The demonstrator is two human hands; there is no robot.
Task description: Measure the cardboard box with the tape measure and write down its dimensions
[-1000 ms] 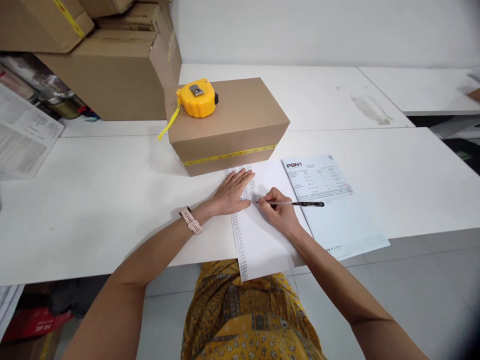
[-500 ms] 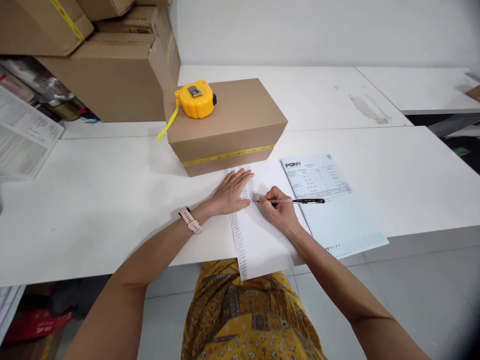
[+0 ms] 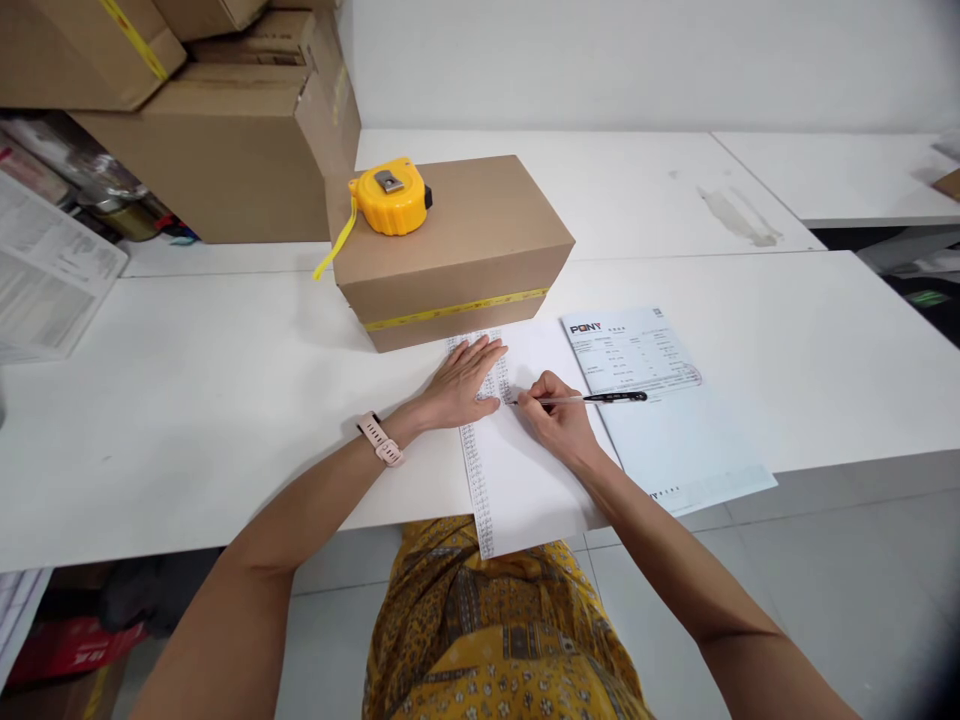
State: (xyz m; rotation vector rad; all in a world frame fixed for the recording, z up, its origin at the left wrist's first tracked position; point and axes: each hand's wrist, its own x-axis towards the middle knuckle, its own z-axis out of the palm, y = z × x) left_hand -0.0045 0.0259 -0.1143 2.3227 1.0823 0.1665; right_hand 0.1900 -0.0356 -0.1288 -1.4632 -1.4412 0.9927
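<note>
Pen tilts slightly; both hands keep their places

Compared with half a second ago, the black-ended pen [image 3: 619, 397] tips its tail a touch closer to the taped cardboard box [image 3: 480, 210], while its point stays by the same small marks [image 3: 504, 380]. That suggests fine strokes within one entry of the writing, not a fresh line. The white sheet of paper [image 3: 536, 510] lies on the near side of the box, seemingly unshifted. On it, the left hand [image 3: 463, 388] lies flat, fingers stretched toward the box; the right hand [image 3: 557, 418] grips the pen. The yellow tape measure [image 3: 394, 197] rests atop the box, the PONY form [image 3: 637, 365] near its right.
</note>
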